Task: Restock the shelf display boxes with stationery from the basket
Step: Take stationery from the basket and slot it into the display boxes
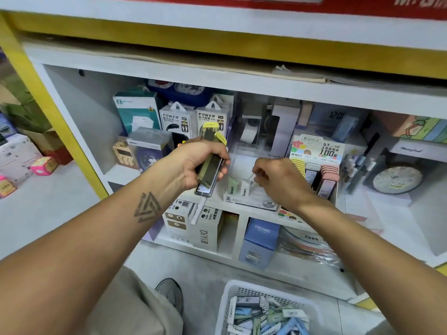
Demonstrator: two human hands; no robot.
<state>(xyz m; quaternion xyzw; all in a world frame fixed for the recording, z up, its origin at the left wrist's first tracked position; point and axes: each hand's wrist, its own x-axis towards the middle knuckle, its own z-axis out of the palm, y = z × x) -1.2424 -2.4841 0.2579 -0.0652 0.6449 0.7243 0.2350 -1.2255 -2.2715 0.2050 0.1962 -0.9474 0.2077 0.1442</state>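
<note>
My left hand [200, 163] grips a bundle of flat lead-refill cases with yellow caps [210, 163], held upright in front of the shelf; a white pen-like stick [198, 210] pokes out below it. My right hand [273, 178] pinches a thin clear case [251, 177] over a clear display box [249, 189] holding a few small packs. At the bottom, a white basket [232, 293] on the floor holds several blue, grey and white stationery packs [266, 317].
To the right of the clear box stands a display of lead-refill cases [319, 175]. Power bank boxes [193, 119], a tape dispenser [251, 131] and clocks sit behind. The lower shelf holds a DIY box [205, 228] and a blue box [261, 240]. My shoe [170, 292] is left of the basket.
</note>
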